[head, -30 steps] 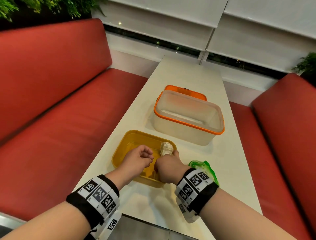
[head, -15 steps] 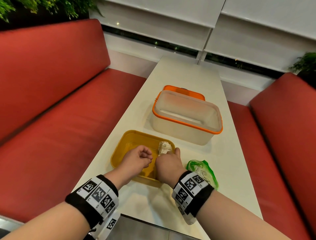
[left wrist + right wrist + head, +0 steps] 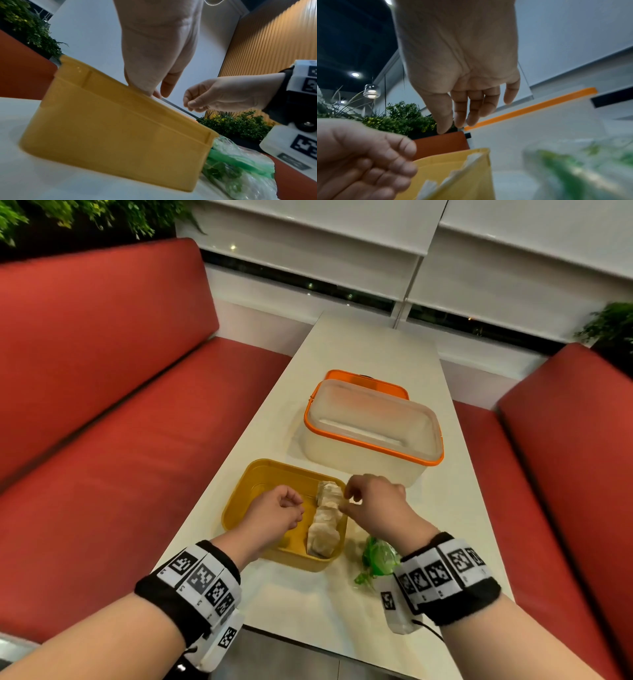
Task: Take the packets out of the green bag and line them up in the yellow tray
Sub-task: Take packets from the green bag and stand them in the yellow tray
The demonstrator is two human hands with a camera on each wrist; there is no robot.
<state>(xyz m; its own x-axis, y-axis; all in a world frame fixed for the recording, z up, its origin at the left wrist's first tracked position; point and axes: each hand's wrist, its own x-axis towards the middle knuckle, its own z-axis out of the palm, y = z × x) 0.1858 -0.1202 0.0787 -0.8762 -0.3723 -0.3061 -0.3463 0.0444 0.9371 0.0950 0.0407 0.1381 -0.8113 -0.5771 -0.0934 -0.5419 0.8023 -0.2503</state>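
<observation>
1. The yellow tray sits on the white desk, near its close end.
2. Two pale packets lie end to end along the tray's right wall, one nearer, one farther.
3. The green bag lies crumpled on the desk just right of the tray's near right corner, partly under the right wrist.
4. The right hand hovers above the tray's far right corner; its fingers hang down loosely, slightly parted, thumb tip near the index tip, and nothing shows between them. The head view puts the fingertips just beside the farther packet; contact cannot be told.
5. The left hand hangs over the tray's middle, fingers curled into a loose fist with nothing visible in it, left of the packets.
6. A clear box with an orange rim stands beyond the tray, an orange lid behind it.
</observation>
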